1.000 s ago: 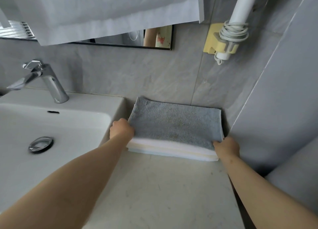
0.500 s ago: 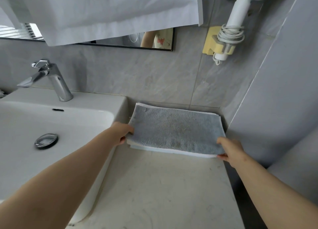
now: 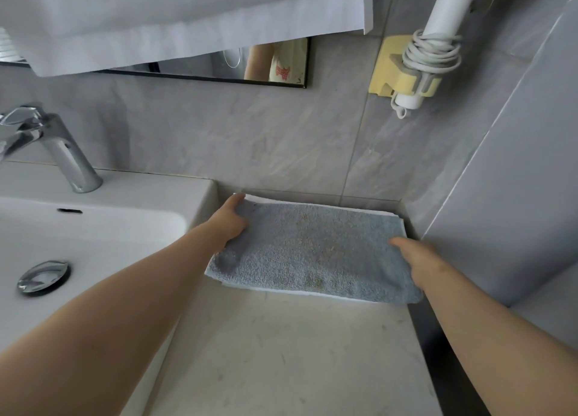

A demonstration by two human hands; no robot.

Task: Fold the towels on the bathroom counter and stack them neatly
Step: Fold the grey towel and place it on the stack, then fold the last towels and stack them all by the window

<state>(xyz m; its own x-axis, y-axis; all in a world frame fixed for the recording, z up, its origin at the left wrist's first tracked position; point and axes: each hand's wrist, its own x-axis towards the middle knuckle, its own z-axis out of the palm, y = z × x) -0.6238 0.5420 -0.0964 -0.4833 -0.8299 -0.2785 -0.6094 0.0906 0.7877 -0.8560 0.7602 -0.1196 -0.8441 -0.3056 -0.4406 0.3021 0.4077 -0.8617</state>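
Top towel (image 3: 316, 253) is nubby grey terry cloth, counter (image 3: 281, 353) matt pale stone-look, faucet (image 3: 62, 153) shiny chrome, sink (image 3: 93, 228) glossy white.

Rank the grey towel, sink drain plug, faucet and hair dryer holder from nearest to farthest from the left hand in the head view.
1. Grey towel: the left hand rests on its left edge.
2. Faucet: to the hand's left, at the back of the sink.
3. Sink drain plug: lower left, in the basin; too close to the faucet to rank firmly.
4. Hair dryer holder: up on the wall, far right.
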